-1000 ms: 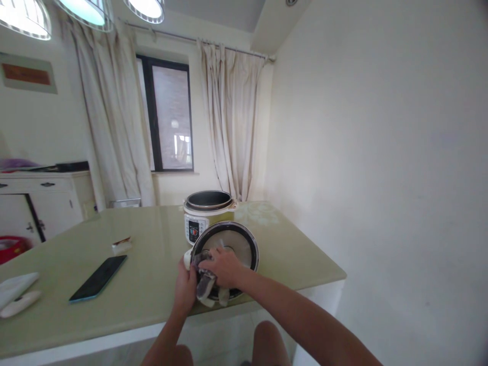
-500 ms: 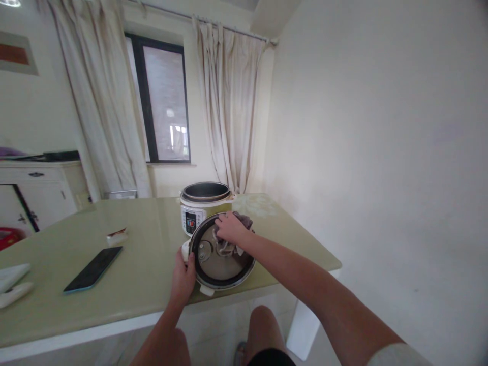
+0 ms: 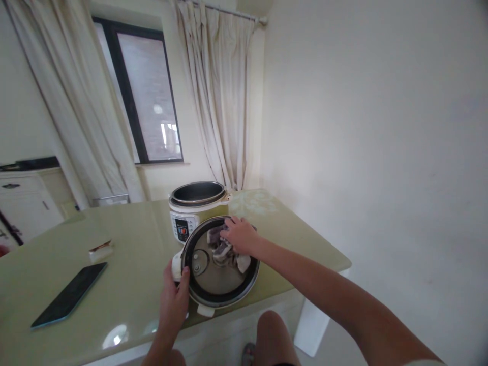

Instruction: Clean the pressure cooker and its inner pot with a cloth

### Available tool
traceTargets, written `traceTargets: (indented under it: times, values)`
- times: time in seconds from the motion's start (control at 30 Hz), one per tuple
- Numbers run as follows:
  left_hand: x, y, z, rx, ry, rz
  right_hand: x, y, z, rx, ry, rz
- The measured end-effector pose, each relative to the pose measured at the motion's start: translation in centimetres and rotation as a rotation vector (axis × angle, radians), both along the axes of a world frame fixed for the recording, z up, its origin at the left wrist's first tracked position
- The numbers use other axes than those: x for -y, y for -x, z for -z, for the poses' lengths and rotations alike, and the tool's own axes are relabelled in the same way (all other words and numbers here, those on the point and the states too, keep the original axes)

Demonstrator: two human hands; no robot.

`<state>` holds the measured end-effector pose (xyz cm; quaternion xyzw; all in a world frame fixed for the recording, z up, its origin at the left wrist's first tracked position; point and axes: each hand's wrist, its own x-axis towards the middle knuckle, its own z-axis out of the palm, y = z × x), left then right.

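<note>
Tilted up at the table's front edge is a round pressure cooker lid [image 3: 213, 282], its metal inner side with a black seal ring facing me. My left hand [image 3: 176, 292] grips the lid by its white handle [image 3: 177, 265] at the left rim. My right hand [image 3: 241, 235] is closed on a crumpled grey and white cloth [image 3: 221, 250], pressed against the upper right of the lid's inner face. Just behind the lid stands the white electric pressure cooker [image 3: 199, 204], uncovered, with a dark pot inside and a control panel in front.
A dark phone [image 3: 70, 295] lies on the left of the green table [image 3: 133, 229]. Beyond it is a small white and brown packet [image 3: 100, 250]. Beige curtains [image 3: 219, 96] and a wall border the table behind and to the right.
My right hand has shifted with the cloth across the lid's inner face, toward its upper edge. My left hand keeps its grip on the lid. The view has turned slightly right and down.
</note>
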<state>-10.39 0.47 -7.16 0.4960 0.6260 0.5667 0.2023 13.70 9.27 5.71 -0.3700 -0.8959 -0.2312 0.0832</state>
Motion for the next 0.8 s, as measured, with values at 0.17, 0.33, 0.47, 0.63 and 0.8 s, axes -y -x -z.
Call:
traceTargets:
  times: [0.17,0.33,0.47,0.63,0.8]
  values:
    - [0.0,-0.4,-0.1,-0.059,-0.008,-0.049,2.1,-1.7,0.1,0.053,0.235,0.001]
    - [0.1,-2.2,-0.9,-0.107,-0.052,-0.106,4.4,0.0,1.8,0.131,0.292,-0.244]
    - [-0.2,-3.0,-1.3,-0.109,-0.024,-0.074,5.1,2.7,3.9,0.025,0.058,-0.345]
    - [0.1,-2.7,-1.1,-0.086,0.007,-0.064,3.0,2.5,5.3,-0.223,-0.062,-0.248]
    - [-0.3,-2.0,-0.4,0.090,0.017,-0.024,0.0,-3.5,5.4,-0.923,-0.050,-0.092]
